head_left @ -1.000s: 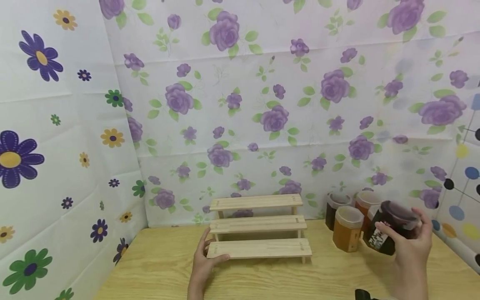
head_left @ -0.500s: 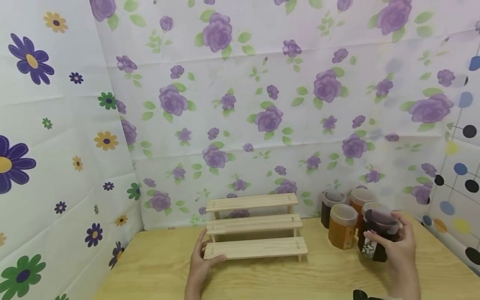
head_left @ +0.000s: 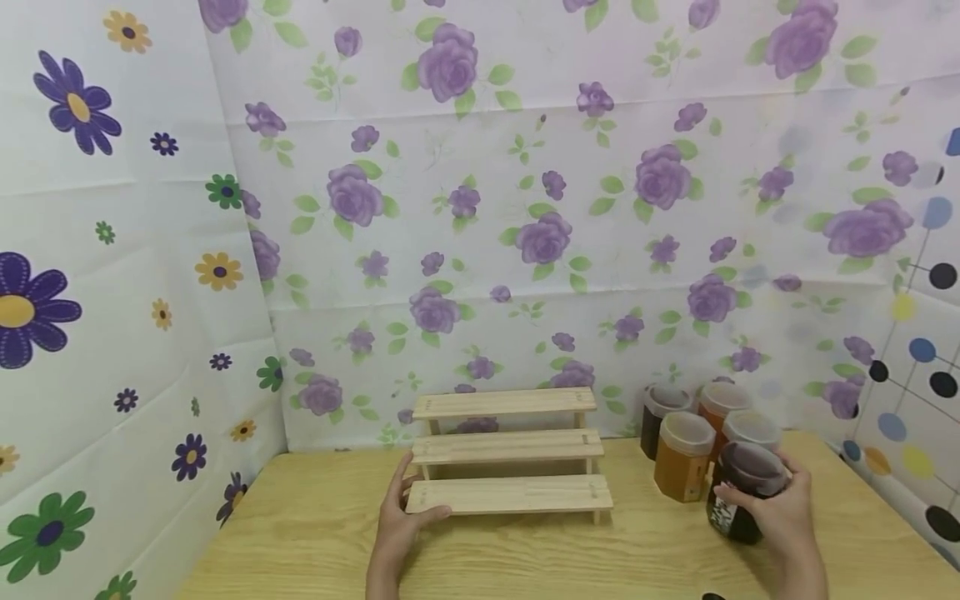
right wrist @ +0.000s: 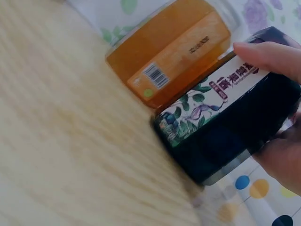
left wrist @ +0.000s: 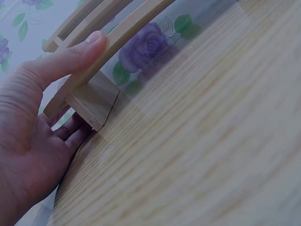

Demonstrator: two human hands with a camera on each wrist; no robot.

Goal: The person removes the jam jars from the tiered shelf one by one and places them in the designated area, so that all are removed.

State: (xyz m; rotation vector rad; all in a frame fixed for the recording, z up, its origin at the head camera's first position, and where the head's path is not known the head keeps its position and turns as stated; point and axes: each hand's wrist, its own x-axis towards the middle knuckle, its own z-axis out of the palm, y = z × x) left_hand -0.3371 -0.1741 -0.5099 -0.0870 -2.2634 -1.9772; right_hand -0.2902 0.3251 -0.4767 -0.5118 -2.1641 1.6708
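Note:
A three-step wooden display rack [head_left: 510, 495] stands on the table. My left hand [head_left: 396, 529] grips its left end, thumb on the front edge of the lowest step and fingers round the side. In the left wrist view the thumb [left wrist: 77, 54] lies along that step. My right hand [head_left: 783, 517] holds a dark jar [head_left: 731, 523] with a translucent lid, at the front of the jar group. Its printed label [right wrist: 202, 101] shows in the right wrist view, where the jar's base is right at the tabletop. An amber jar [head_left: 681, 468] with a barcode stands beside it.
Behind these two jars are another dark jar [head_left: 651, 433], an orange-brown jar [head_left: 712, 421] and a jar with a pale lid [head_left: 752, 427], mostly hidden. Flowered sheets [head_left: 487, 208] hang behind and to the left. A dotted sheet [head_left: 911, 400] borders the right side.
My right hand has brought the dark jar down and leftward, from tilted in the air to nearly upright at the table, in front of the pale-lidded jar. My left hand keeps its grip on the rack.

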